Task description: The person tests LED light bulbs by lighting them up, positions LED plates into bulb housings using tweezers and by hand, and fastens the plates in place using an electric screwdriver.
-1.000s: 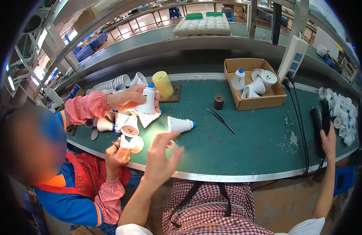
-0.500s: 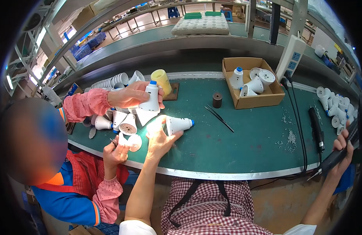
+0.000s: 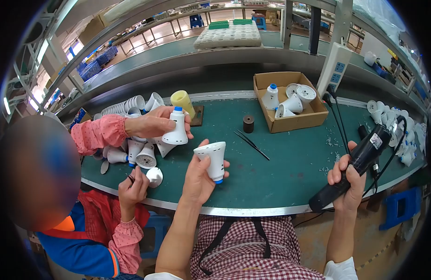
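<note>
My left hand [image 3: 196,182] is closed around a white bulb housing [image 3: 216,161], its wide end up and its blue cap pointing down. In my right hand [image 3: 348,186] is a black corded electric screwdriver [image 3: 371,147], held at a slant over the table's front right, its cord end up; the bit does not show clearly. To the left, a co-worker's hand [image 3: 155,123] holds another white bulb housing [image 3: 177,128] upright, blue cap on top. The co-worker's other hand [image 3: 134,189] pinches a small dark item beside a white disc [image 3: 155,177].
A cardboard box [image 3: 297,122] holds several white housings. Tweezers [image 3: 252,145] and a dark cylinder [image 3: 248,124] lie mid-table. More housings are piled at the far right [image 3: 392,123] and left [image 3: 145,156]. Cables hang from a power strip [image 3: 334,67]; small screws are scattered nearby.
My right hand has brought the screwdriver in from the far right edge over the table. My left hand has turned the housing from lying sideways to cap down. The co-worker's hands have barely moved.
</note>
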Tool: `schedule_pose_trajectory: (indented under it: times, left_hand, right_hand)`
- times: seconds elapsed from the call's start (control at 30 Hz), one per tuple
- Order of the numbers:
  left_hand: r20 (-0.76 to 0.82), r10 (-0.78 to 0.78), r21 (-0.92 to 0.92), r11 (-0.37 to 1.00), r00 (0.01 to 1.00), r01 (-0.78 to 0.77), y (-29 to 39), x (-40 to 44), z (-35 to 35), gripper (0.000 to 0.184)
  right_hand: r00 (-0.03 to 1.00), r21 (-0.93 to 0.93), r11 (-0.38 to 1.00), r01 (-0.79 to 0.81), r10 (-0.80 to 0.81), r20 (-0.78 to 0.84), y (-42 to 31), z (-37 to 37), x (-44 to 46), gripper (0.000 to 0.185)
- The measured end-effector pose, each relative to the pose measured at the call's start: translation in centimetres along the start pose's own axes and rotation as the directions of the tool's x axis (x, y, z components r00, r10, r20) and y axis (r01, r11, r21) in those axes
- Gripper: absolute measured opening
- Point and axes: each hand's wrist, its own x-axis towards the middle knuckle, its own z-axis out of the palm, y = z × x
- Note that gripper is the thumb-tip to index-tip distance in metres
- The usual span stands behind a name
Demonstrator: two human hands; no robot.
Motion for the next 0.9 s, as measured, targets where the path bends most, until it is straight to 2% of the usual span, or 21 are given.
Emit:
schedule_pose_trajectory:
  times: [0.03,0.07,0.17,0.2,0.27,0.3,0.4,0.43,0.5,0.63,0.9]
  left_hand:
    - [0.045,-0.105,-0.19,0.975,0.993,0.112,-0.1,0.0,0.1,0.069]
    - [0.047,-0.111,-0.192,0.974,0.993,0.118,-0.4,0.0,0.1,0.069]
    - [0.017,-0.085,0.112,0.99,0.996,0.083,-1.5,0.1,0.0,0.072]
    - [0.016,-0.088,0.111,0.99,0.996,0.085,-1.6,0.0,0.2,0.072]
    - [-0.043,-0.026,0.318,0.947,0.999,0.039,-1.8,-0.1,1.1,0.081]
    - [-0.04,-0.029,0.319,0.947,0.999,0.04,-2.2,-0.1,1.1,0.081]
    - [0.057,0.192,0.613,0.768,0.98,-0.187,-3.3,-0.1,0.7,0.086]
    - [0.067,0.185,0.613,0.768,0.98,-0.187,-3.2,-0.3,1.2,0.086]
    - [0.134,0.164,0.656,0.725,0.977,-0.211,-2.9,-0.9,2.4,0.09]
    - [0.221,0.129,0.693,0.677,0.967,-0.249,-3.7,-1.0,3.0,0.094]
    - [0.263,0.149,0.701,0.65,0.953,-0.294,-4.2,-1.1,2.9,0.088]
  right_hand:
    - [0.998,-0.057,0.998,0.038,-0.041,-0.047,0.2,0.4,0.0,0.05]
    - [0.992,-0.116,0.99,0.073,-0.084,-0.09,0.2,0.6,0.0,0.049]
    - [0.99,-0.164,0.98,0.109,-0.122,-0.073,0.4,0.5,-0.1,0.049]
    - [0.99,-0.166,0.98,0.107,-0.121,-0.076,0.5,0.4,-0.2,0.049]
    - [0.994,-0.154,0.984,0.092,-0.099,-0.041,0.6,0.2,-0.3,0.049]
    - [0.994,-0.154,0.984,0.093,-0.101,-0.044,0.7,0.1,-0.3,0.049]
    - [0.996,-0.153,0.988,0.004,-0.017,-0.085,0.8,0.6,-0.4,0.048]
    - [0.995,-0.154,0.988,0.01,-0.025,-0.093,1.0,0.8,-0.5,0.048]
    - [0.992,-0.154,0.983,-0.102,0.089,-0.086,1.4,0.9,-0.6,0.047]
    - [0.982,-0.168,0.969,-0.182,0.172,-0.071,2.2,1.2,-0.8,0.045]
    - [0.973,-0.187,0.955,-0.229,0.22,-0.068,2.8,1.1,-1.1,0.046]
